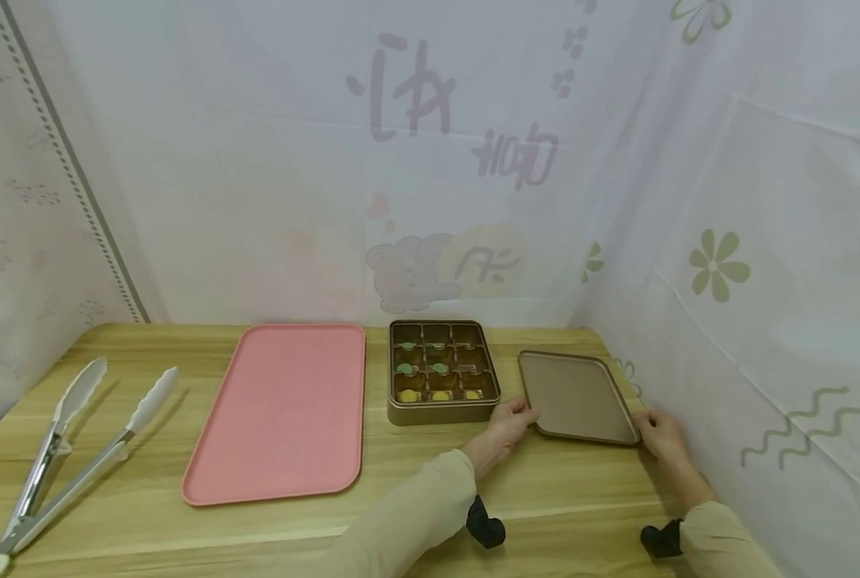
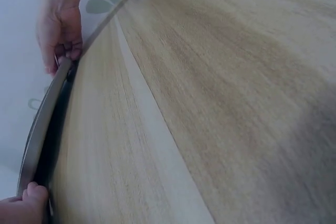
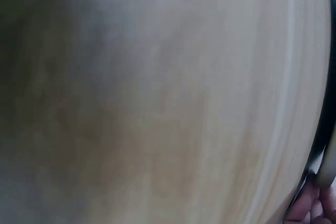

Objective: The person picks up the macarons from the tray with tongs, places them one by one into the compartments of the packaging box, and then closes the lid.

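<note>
A bronze square tin lid is held between both hands at the right of the table. My left hand pinches its left edge close to the front corner. At the front right corner, my right hand grips the rim. In the left wrist view the lid appears edge-on, its near rim close over the wood, with the right hand at the far end. Just left of the lid stands the matching tin box, uncovered, with a divided insert holding small green and yellow pieces.
A pink rectangular tray lies left of the tin box. Farther left, spread metal tongs with white tips rest on the wooden table. Patterned white cloth hangs behind and along both sides.
</note>
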A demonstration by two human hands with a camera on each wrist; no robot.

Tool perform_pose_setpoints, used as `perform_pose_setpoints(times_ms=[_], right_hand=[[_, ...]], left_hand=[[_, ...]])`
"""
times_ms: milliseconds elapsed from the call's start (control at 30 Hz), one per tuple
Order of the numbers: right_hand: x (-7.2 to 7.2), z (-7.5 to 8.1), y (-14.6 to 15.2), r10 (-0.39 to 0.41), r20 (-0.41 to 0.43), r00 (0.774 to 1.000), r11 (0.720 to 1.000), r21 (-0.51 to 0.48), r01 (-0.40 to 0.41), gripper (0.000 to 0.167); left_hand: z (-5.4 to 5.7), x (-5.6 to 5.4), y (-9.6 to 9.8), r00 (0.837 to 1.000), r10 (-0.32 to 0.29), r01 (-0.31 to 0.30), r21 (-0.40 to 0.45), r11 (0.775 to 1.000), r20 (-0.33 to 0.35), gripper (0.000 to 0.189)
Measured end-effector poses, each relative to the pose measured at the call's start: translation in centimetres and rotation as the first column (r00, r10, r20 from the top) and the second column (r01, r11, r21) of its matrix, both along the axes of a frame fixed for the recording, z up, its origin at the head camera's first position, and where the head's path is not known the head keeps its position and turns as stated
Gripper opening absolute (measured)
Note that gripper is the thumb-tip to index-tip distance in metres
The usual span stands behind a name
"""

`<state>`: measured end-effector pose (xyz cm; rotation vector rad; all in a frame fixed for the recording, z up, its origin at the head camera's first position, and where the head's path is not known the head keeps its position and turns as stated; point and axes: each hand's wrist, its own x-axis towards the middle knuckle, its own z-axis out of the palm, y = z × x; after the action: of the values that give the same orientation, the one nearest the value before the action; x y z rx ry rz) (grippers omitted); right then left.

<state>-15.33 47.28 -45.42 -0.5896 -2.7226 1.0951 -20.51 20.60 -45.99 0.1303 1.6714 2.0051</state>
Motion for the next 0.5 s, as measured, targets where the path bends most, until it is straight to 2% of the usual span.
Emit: perform_pose_setpoints(times_ms=[67, 133, 200, 233, 300, 333, 367, 400, 433, 500], right_hand=[[0.1, -0.1, 0.0, 0.004, -0.006, 1.0, 1.0, -0.021, -0.004, 0.035], [0.2, -0.2, 0.0, 0.017, -0.008, 1.0, 0.999, -0.045, -0.017, 0.035], [0.3, -0.3, -0.1, 0.038, -0.002, 0.999, 0.997, -0.072, -0.038, 0.034], [0.4, -0.3, -0.1, 0.048, 0.005, 0.999, 0.995, -0.086, -0.047, 0.034], [0.6, -0.2, -0.2, 0.071, 0.019, 0.997, 0.991, -0.116, -0.068, 0.034], [0.6, -0.1, -0.2, 0.083, 0.029, 0.996, 0.989, -0.125, -0.079, 0.034], [0.7, 0.0, -0.2, 0.098, 0.044, 0.994, 0.987, -0.132, -0.091, 0.036], [0.8, 0.0, -0.2, 0.112, 0.057, 0.992, 0.983, -0.153, -0.102, 0.038], [1.0, 0.1, -0.2, 0.125, 0.069, 0.99, 0.98, -0.166, -0.112, 0.04], [1.1, 0.3, 0.0, 0.154, 0.092, 0.984, 0.969, -0.207, -0.132, 0.045]], left_hand=[[0.1, 0.2, -0.2, 1.0, 0.021, -0.021, -0.02, 1.0, -0.012, 0.053], [0.6, 0.6, -0.6, 0.999, 0.04, -0.041, -0.033, 0.999, -0.021, 0.051], [0.4, 0.6, -0.6, 0.998, 0.055, -0.055, -0.028, 0.998, -0.016, 0.05], [-0.4, 0.2, -0.4, 0.998, 0.059, -0.06, -0.025, 0.998, -0.02, 0.05], [-3.5, -1.1, 0.6, 0.996, 0.069, -0.068, 0.004, 0.998, -0.049, 0.05], [-5.9, -2.1, 1.5, 0.995, 0.074, -0.073, 0.017, 0.997, -0.07, 0.051], [-7.7, -2.9, 2.1, 0.994, 0.077, -0.076, 0.017, 0.997, -0.078, 0.05], [-9.9, -3.7, 2.9, 0.99, 0.088, -0.083, 0.041, 0.996, -0.109, 0.051], [-11.3, -4.4, 3.5, 0.989, 0.09, -0.087, 0.028, 0.996, -0.118, 0.049], [-12.1, -4.6, 3.8, 0.988, 0.099, -0.096, 0.032, 0.995, -0.116, 0.047]])
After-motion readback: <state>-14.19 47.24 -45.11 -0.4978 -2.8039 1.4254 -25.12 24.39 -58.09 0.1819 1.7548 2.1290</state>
